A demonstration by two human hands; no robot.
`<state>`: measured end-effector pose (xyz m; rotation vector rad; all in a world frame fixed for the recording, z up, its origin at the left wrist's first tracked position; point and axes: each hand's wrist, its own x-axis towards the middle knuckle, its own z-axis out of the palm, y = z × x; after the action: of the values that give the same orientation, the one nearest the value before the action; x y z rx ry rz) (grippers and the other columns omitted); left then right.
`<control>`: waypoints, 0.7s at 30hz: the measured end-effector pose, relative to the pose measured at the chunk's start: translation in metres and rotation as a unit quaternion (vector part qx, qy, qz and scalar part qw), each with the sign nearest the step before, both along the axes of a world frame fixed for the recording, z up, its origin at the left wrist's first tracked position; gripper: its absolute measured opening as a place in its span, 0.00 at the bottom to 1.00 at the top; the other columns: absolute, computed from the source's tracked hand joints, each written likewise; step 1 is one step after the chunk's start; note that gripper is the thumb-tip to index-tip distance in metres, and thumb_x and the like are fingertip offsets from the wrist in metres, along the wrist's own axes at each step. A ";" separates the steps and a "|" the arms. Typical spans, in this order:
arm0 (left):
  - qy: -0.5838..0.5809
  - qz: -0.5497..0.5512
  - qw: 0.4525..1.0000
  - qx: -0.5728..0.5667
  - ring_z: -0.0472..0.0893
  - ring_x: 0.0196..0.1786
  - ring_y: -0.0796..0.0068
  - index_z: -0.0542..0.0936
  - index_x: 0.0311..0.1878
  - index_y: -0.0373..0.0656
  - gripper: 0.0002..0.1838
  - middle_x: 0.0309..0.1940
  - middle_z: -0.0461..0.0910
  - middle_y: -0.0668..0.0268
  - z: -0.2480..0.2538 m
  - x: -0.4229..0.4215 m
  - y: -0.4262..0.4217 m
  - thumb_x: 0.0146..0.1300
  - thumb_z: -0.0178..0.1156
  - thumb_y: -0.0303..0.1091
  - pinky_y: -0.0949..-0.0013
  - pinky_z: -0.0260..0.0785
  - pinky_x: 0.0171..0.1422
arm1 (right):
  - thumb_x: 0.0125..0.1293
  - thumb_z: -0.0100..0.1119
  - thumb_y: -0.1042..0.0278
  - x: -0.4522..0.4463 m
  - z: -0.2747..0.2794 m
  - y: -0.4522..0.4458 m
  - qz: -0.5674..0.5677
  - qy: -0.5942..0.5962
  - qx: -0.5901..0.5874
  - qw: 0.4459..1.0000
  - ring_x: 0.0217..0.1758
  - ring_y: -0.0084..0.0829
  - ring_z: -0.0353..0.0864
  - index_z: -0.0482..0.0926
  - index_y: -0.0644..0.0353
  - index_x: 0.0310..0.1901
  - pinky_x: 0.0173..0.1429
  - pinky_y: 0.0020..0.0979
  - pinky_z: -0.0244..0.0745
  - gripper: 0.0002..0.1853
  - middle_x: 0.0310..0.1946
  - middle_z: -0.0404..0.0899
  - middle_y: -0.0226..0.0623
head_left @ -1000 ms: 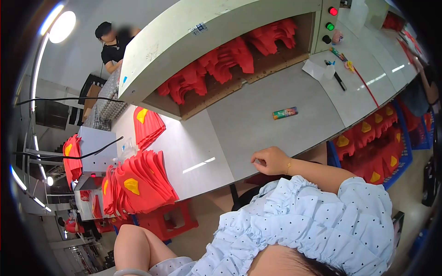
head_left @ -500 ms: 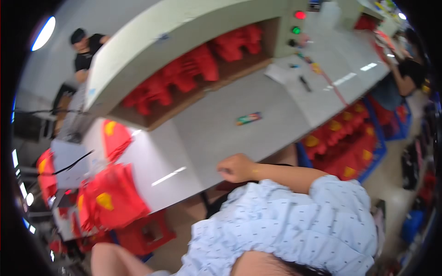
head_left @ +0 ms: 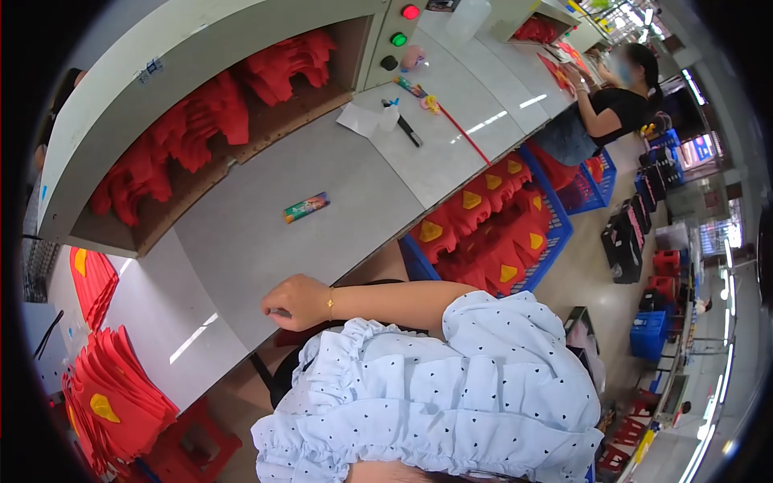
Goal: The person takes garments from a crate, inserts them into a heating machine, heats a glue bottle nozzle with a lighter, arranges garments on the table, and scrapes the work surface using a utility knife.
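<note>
My right hand (head_left: 296,303) is closed in a loose fist at the near edge of the grey worktable (head_left: 266,249), a thin gold bracelet at its wrist. A dark gap shows between the curled fingers; whether anything is inside I cannot make out. Beyond the hand, apart from it, a small printed green and orange tube (head_left: 307,208) lies on the tabletop. To the left, a stack of red fabric pieces (head_left: 121,394) with yellow patches hangs over the table edge. My left hand is out of view.
A pale machine housing (head_left: 241,32) holds red fabric pieces (head_left: 201,121) in its opening. Farther right lie a black-handled cutter (head_left: 411,133) and white paper (head_left: 362,121). Blue crates (head_left: 555,233) of red pieces stand beside the table. A person (head_left: 616,105) works at the far end.
The view has swung right, so the table and machine sit farther left in the picture. A bare limb at the lower left has left the view. My right hand stays closed.
</note>
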<state>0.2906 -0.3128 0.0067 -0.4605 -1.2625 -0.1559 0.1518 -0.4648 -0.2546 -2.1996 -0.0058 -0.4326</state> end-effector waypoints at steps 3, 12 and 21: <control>-0.021 -0.017 0.999 -0.021 0.65 0.62 0.65 0.69 0.58 0.39 0.33 0.58 0.68 0.63 0.003 -0.001 -0.005 0.47 0.65 0.38 0.57 0.54 0.68 | 0.51 0.55 0.70 -0.001 0.001 -0.004 0.005 -0.008 -0.017 1.000 0.25 0.37 0.78 0.76 0.56 0.30 0.30 0.36 0.72 0.04 0.21 0.77 0.34; -0.144 -0.012 0.988 -0.051 0.64 0.63 0.64 0.70 0.58 0.39 0.36 0.58 0.68 0.63 0.040 0.001 0.012 0.43 0.69 0.38 0.56 0.53 0.70 | 0.51 0.55 0.70 0.003 0.000 -0.002 0.004 -0.027 -0.017 0.999 0.26 0.38 0.77 0.76 0.55 0.30 0.30 0.36 0.71 0.04 0.21 0.76 0.35; -0.338 0.148 0.929 -0.029 0.64 0.64 0.63 0.70 0.58 0.39 0.39 0.58 0.68 0.63 0.107 -0.044 0.109 0.40 0.73 0.37 0.54 0.52 0.71 | 0.52 0.56 0.66 0.002 -0.008 -0.001 0.012 0.037 -0.020 0.999 0.27 0.40 0.78 0.77 0.53 0.32 0.31 0.38 0.72 0.06 0.23 0.78 0.37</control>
<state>0.2465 -0.2040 0.1140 -0.2619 -2.0038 -0.0155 0.1534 -0.4660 -0.2623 -2.2506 -0.0005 -0.3416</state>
